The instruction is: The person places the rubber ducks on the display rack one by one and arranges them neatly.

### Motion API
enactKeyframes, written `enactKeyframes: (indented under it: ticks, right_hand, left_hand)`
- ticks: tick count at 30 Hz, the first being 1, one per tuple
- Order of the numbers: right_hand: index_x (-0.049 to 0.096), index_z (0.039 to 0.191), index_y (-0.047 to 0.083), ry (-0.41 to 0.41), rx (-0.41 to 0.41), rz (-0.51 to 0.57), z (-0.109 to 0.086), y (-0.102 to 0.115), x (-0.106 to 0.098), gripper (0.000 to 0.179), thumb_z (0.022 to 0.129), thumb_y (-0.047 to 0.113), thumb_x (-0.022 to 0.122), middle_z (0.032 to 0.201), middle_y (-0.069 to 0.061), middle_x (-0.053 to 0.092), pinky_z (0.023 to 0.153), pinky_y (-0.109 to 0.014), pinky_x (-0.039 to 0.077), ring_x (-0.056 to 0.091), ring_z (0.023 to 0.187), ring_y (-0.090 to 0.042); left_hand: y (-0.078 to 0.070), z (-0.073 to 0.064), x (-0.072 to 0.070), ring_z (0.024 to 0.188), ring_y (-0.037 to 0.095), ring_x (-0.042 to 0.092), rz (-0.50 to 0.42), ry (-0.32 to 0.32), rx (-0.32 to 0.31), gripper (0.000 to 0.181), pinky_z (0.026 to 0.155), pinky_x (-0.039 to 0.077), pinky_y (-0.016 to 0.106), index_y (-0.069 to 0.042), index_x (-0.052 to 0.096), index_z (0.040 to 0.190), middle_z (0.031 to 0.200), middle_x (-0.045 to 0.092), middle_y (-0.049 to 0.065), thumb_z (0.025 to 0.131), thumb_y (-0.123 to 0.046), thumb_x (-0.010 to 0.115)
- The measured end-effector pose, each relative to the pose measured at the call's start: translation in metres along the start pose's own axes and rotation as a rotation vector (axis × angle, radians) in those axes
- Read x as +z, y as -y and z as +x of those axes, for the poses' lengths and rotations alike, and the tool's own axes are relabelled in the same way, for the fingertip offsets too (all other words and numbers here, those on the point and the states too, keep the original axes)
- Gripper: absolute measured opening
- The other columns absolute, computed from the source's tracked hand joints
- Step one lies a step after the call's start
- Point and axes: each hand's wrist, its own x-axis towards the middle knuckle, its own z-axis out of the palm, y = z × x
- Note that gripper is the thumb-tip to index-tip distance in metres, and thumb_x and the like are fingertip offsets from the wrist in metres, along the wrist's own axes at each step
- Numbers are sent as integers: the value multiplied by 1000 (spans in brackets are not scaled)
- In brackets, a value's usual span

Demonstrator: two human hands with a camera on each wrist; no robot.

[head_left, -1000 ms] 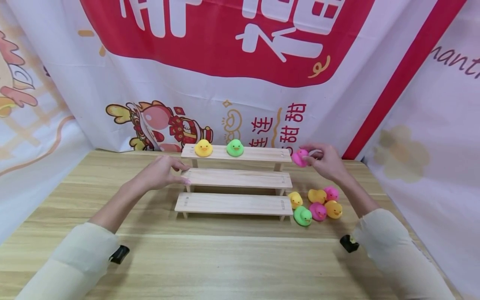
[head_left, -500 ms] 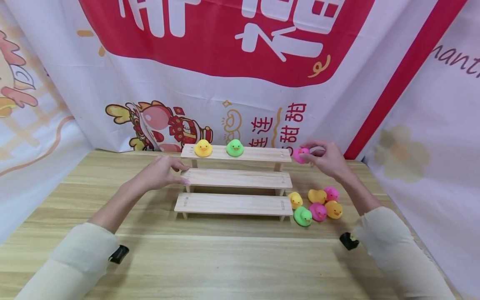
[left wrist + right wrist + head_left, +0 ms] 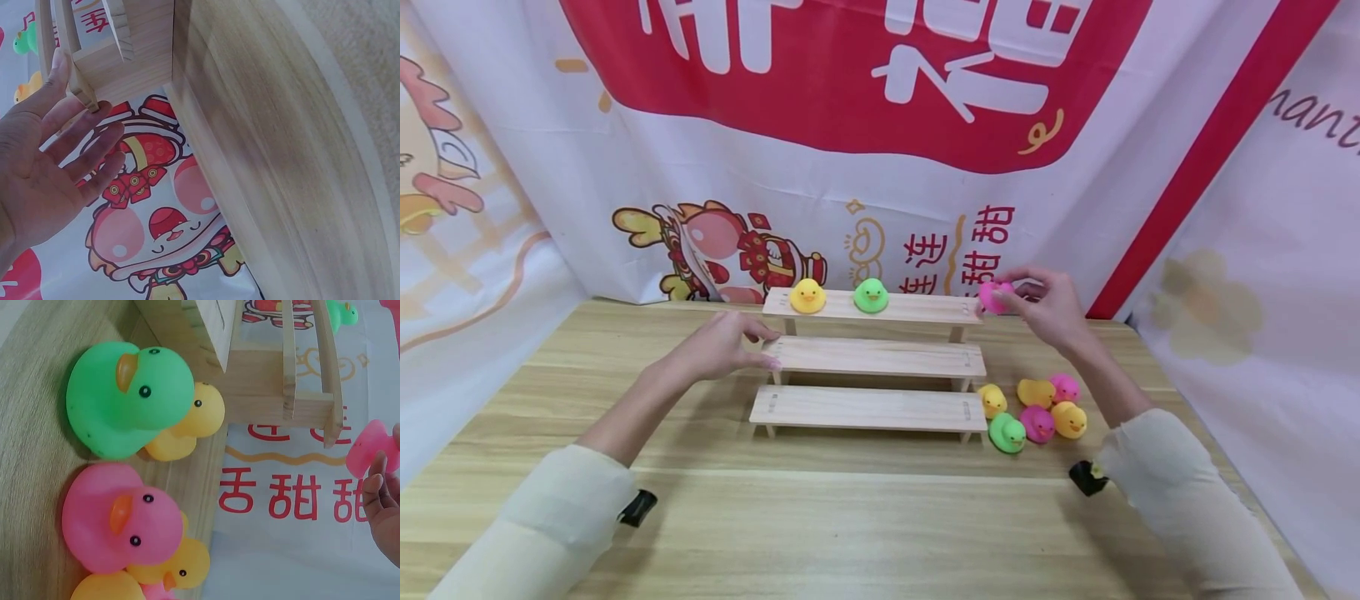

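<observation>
A three-tier wooden display stand (image 3: 868, 356) sits on the table. My left hand (image 3: 722, 343) grips the left end of its middle board between thumb and fingers; in the left wrist view, the left hand (image 3: 47, 159) has its other fingers spread out beside the stand. My right hand (image 3: 1051, 308) pinches a pink rubber duck (image 3: 992, 297) at the right end of the top board. In the right wrist view that pink duck (image 3: 369, 447) appears slightly apart from the board's end. On the top board stand a yellow duck (image 3: 807, 297) and a green duck (image 3: 871, 296), both facing front.
Right of the stand, several ducks cluster on the table (image 3: 850, 525), among them a green duck (image 3: 1007, 432), a pink duck (image 3: 1037, 423) and an orange duck (image 3: 1068, 419). A yellow duck (image 3: 992, 401) lies close to the bottom board's end. A printed cloth (image 3: 820, 200) hangs behind.
My right hand has lifted the pink duck slightly and moved it left, from beside the top board to its right end. My left hand has stayed in place.
</observation>
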Motion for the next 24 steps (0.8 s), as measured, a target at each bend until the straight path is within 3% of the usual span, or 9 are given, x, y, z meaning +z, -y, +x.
enactKeyframes:
  ticks: [14,24]
  right_hand:
    - [70,126,2,55,7,5,4,12,11,35,97,21,76,118,-19,71,69,-24,54,66,90,-27]
    - [72,123,-1,94,-44,-20,13,13,23,32,94,12,78,107,-20,70,67,-19,52,62,88,-28]
  left_hand:
    - [3,3,1,124,46,62,19,-2,28,49,106,46,61,2,75,121,125,71,24,83,-27,89]
    - [-2,2,-1,122,46,62,31,-5,40,49,105,47,61,3,75,120,124,71,24,84,-28,88]
